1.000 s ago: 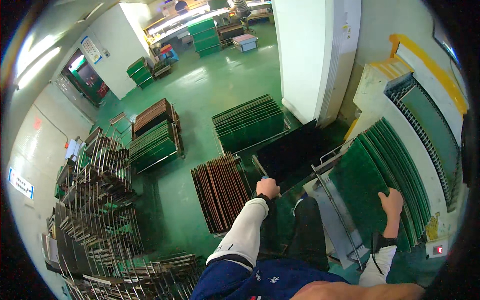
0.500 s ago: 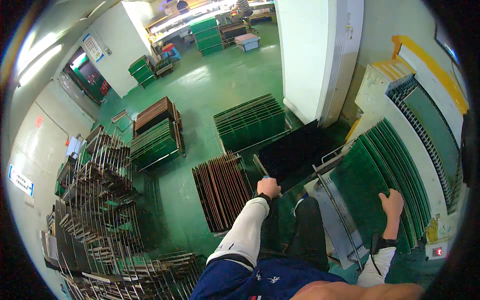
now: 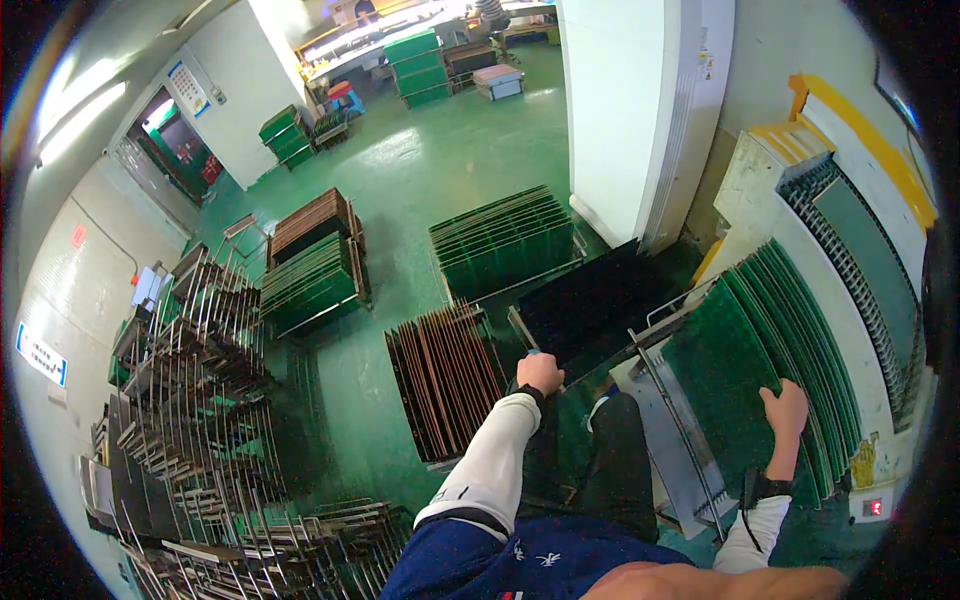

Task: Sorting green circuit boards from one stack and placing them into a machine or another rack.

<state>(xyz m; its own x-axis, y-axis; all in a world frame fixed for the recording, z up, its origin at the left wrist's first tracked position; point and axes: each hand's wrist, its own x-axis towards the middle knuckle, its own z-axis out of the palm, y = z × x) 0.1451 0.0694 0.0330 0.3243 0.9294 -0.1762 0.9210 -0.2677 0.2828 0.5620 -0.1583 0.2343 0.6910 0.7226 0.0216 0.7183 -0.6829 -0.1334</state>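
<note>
My left hand is closed round the metal end bar of a low rack that holds black panels. A small blue patch shows at its knuckles, too small to make out. On the right, my right hand grips the edge of the front green panel, thumb on its face and fingertips partly hidden. Several more green panels stand upright in a row behind it. A metal rack frame and a grey sheet lie between that panel and my legs.
A rack of brown-edged panels stands left of my left hand, with green panels in a rack beyond. Stacked empty metal racks crowd the left side. A white pillar and a pale machine with a toothed conveyor bound the right.
</note>
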